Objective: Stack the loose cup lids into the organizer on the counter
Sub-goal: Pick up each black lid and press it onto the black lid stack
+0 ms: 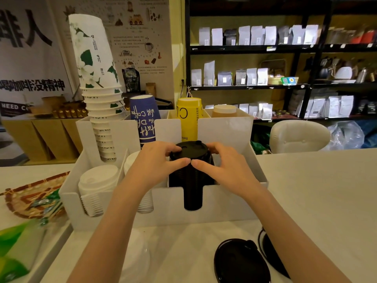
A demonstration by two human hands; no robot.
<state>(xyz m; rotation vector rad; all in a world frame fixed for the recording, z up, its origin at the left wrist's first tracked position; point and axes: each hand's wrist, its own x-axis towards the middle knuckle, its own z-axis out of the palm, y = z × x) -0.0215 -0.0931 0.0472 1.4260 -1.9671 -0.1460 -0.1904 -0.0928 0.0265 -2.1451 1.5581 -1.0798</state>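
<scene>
We've got both hands, left [157, 160] & right [222, 162], gripping the black lid stack [190, 170] in the organizer [224, 203]; approx. 2 loose black lids [240, 260] left on table [316, 190].

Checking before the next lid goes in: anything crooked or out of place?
The tall white cup stack at the organizer's back left leans right. Loose black lids lie on the counter. Both hands grip the black lid stack, which looks straight.

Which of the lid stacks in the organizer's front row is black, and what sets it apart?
The black lid stack, right of the two white lid stacks, is the only dark one; the left hand and right hand grip its top.
</scene>
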